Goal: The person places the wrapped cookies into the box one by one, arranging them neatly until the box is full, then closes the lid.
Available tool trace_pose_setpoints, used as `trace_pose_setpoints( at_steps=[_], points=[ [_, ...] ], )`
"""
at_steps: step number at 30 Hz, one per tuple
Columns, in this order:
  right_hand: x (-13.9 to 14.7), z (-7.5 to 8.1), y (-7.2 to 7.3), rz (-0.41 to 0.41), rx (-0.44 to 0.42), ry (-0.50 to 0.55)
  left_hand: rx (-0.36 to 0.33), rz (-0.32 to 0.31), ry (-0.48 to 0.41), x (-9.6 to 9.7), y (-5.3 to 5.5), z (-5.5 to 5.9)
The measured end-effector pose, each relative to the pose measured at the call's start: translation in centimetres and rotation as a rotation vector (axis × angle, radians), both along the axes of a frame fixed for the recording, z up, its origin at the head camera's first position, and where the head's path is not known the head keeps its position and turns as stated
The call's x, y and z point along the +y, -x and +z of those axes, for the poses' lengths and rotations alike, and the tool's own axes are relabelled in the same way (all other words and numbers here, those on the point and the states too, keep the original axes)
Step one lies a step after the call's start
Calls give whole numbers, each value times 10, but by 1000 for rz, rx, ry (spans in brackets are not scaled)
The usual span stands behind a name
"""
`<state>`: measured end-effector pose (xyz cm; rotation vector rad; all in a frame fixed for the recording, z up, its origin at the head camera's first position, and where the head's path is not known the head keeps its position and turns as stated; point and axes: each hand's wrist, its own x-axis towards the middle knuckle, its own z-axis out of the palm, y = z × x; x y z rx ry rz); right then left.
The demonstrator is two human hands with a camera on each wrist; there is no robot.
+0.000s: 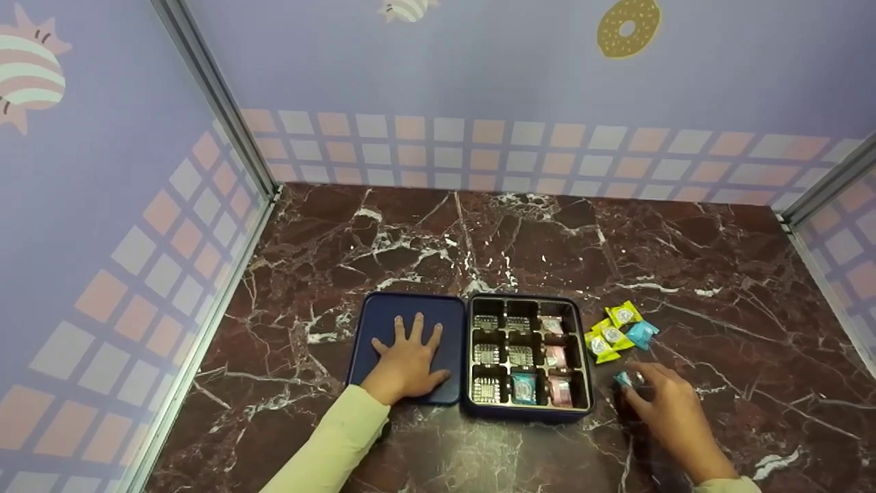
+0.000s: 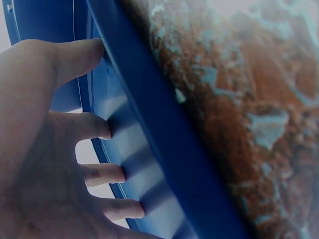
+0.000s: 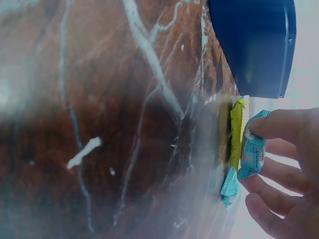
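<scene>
My left hand [image 1: 406, 363] rests with spread, straight fingers on the dark blue tin lid [image 1: 383, 318], which lies on the table. Beside the lid stands the blue tin [image 1: 527, 413] with a divided tray. Pink wrapped candies [image 1: 556, 356] fill its right column, and a blue wrapped candy [image 1: 523, 388] sits in the front middle compartment. To the right of the tin, my right hand [image 1: 667, 404] pinches another blue wrapped candy [image 3: 253, 149] between thumb and fingers. Just beyond it lie several yellow wrapped candies [image 1: 623, 314] and one loose blue candy [image 1: 642, 334].
The dark red marble tabletop [image 1: 321, 267] carries white veins. Lilac panels with a checkered band, such as the back wall [image 1: 479, 75], close off the rear and both sides. Metal posts [image 1: 226, 103] stand at the corners.
</scene>
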<state>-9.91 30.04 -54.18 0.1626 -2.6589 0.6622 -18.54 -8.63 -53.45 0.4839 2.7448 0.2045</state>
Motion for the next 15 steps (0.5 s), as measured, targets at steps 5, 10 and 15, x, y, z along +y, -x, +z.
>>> trace_pose_setpoints(
  at_steps=[5, 10, 15],
  points=[
    [-2, 2, 2, 10, 19, 2, 4, 1, -1, 0, 1, -2],
    [-4, 2, 3, 2, 51, -1, 3, 0, 3, 0, 1, -2],
    [-6, 4, 3, -2, 71, -5, -8, -2, 8, 0, 1, -1]
  ],
)
